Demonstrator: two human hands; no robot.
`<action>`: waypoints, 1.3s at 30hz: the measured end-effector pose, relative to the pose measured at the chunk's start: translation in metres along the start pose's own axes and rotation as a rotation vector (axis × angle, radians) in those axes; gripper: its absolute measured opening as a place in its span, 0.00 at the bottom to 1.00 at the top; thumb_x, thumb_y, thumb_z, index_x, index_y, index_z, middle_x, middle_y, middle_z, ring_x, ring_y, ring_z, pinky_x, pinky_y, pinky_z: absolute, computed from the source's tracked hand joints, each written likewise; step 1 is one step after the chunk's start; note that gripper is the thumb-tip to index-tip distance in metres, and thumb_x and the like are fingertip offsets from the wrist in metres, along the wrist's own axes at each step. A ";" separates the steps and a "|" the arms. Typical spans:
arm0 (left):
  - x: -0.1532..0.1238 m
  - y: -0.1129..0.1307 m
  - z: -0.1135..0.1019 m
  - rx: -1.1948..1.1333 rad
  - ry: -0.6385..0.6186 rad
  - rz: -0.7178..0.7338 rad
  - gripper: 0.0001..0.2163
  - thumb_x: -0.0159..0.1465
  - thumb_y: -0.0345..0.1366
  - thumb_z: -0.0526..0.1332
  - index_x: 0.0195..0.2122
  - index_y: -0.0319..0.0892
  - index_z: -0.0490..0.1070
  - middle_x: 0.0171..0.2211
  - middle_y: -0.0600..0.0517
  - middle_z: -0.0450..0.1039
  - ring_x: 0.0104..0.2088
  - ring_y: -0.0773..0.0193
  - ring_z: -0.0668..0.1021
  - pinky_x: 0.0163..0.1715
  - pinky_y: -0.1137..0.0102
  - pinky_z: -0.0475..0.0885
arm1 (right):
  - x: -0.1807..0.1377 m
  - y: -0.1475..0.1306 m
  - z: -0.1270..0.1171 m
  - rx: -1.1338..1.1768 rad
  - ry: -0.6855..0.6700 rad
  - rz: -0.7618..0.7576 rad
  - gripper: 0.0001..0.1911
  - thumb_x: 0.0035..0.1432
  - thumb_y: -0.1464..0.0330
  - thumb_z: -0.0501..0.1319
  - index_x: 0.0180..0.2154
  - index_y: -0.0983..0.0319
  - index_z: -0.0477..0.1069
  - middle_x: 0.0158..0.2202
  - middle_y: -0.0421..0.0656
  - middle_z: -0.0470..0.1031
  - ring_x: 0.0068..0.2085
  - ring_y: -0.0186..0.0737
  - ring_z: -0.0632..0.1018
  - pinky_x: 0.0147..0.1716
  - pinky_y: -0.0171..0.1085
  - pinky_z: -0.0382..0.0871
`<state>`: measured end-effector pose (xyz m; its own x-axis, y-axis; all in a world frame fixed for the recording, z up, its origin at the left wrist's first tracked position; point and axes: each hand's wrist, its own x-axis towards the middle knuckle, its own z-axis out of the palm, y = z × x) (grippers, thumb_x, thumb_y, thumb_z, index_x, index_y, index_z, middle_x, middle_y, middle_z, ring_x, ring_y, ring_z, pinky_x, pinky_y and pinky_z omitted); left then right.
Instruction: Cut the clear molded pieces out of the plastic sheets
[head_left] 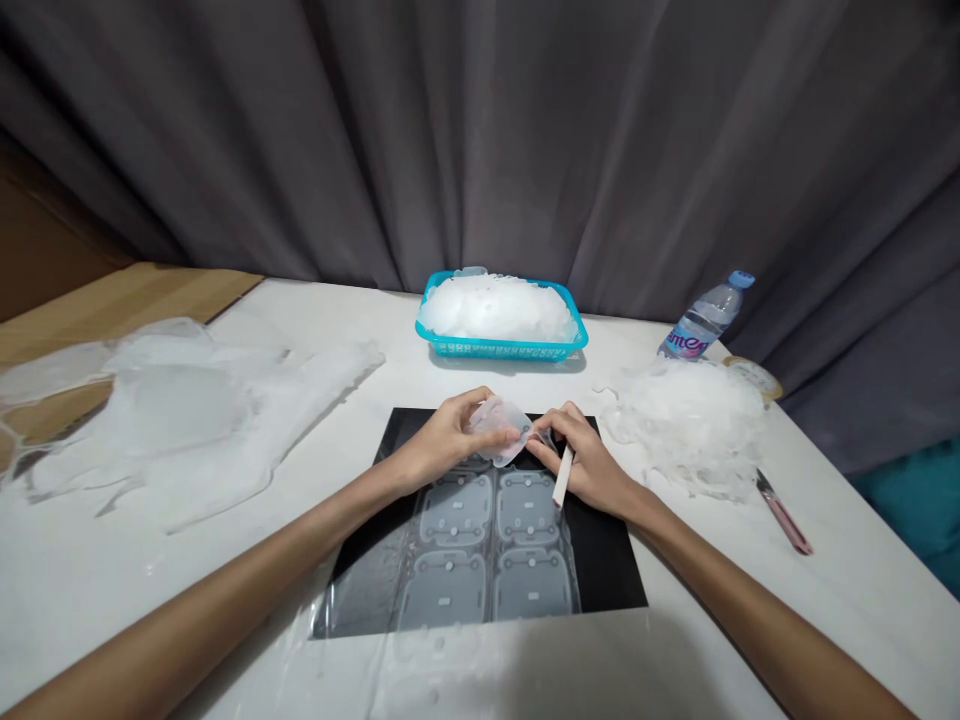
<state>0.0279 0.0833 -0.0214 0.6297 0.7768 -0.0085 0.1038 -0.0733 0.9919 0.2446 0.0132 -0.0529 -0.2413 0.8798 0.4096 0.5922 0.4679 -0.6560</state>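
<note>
Over a black mat [611,560], my left hand [442,440] is closed on a small translucent rounded-square silicone-like piece [501,425], thumb across its face. My right hand [589,465] pinches at the right edge of that piece, where a thin clear scrap seems to sit between the fingertips. A slim white stick-like tool [562,478] is tucked in the same hand, pointing down; its working end is hidden. Below both hands lies a clear moulded sheet [491,540] with several rounded-square shapes, reaching past the mat's front edge.
A turquoise basket [495,350] heaped with translucent pieces stands at the back. Large translucent sheets [187,420] lie on the left. To the right are a pile of clear scraps [690,420], a water bottle [705,318], a tape roll [754,378] and a pink-handled cutter [785,515].
</note>
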 end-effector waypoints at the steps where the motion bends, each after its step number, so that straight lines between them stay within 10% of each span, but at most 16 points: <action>1: 0.000 0.000 0.000 0.000 -0.012 -0.003 0.18 0.59 0.46 0.73 0.36 0.38 0.70 0.31 0.55 0.69 0.32 0.65 0.72 0.33 0.72 0.66 | 0.000 0.000 0.000 -0.034 -0.007 -0.029 0.01 0.70 0.69 0.61 0.43 0.58 0.72 0.37 0.42 0.73 0.42 0.44 0.71 0.44 0.42 0.69; 6: -0.002 0.001 -0.003 0.044 -0.067 0.007 0.17 0.59 0.45 0.73 0.34 0.39 0.70 0.29 0.56 0.68 0.31 0.66 0.71 0.32 0.72 0.65 | -0.001 0.002 0.000 -0.173 0.024 -0.115 0.05 0.65 0.74 0.60 0.38 0.57 0.67 0.36 0.43 0.74 0.42 0.46 0.70 0.43 0.44 0.69; 11: -0.015 0.021 -0.012 0.047 -0.500 -0.199 0.15 0.57 0.43 0.75 0.34 0.41 0.71 0.29 0.55 0.74 0.30 0.64 0.75 0.29 0.72 0.68 | 0.001 0.020 0.002 -0.288 0.225 0.070 0.08 0.60 0.76 0.57 0.35 0.56 0.64 0.35 0.45 0.72 0.40 0.50 0.69 0.41 0.47 0.68; 19: -0.017 0.047 -0.017 0.083 -0.382 -0.124 0.10 0.62 0.38 0.70 0.39 0.39 0.76 0.29 0.54 0.75 0.29 0.66 0.73 0.27 0.74 0.65 | -0.005 0.004 -0.006 -0.154 0.322 0.001 0.22 0.60 0.70 0.60 0.56 0.59 0.66 0.51 0.51 0.71 0.51 0.54 0.70 0.45 0.51 0.70; 25: -0.020 0.042 -0.016 0.077 -0.367 -0.108 0.17 0.63 0.41 0.70 0.50 0.42 0.72 0.31 0.54 0.76 0.28 0.66 0.74 0.26 0.74 0.64 | -0.016 -0.027 0.003 -0.009 0.233 -0.170 0.04 0.66 0.71 0.62 0.42 0.56 0.72 0.32 0.42 0.74 0.37 0.45 0.72 0.37 0.45 0.69; 39: -0.019 0.050 -0.016 0.032 -0.370 -0.088 0.17 0.63 0.39 0.71 0.49 0.43 0.69 0.33 0.53 0.78 0.30 0.65 0.78 0.28 0.74 0.69 | -0.020 -0.033 0.007 -0.043 0.311 -0.279 0.07 0.64 0.74 0.60 0.40 0.56 0.67 0.26 0.39 0.68 0.30 0.41 0.69 0.29 0.41 0.66</action>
<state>0.0089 0.0749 0.0305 0.8520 0.5032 -0.1444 0.1900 -0.0401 0.9810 0.2246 -0.0191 -0.0432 -0.1569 0.6495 0.7440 0.5704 0.6746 -0.4686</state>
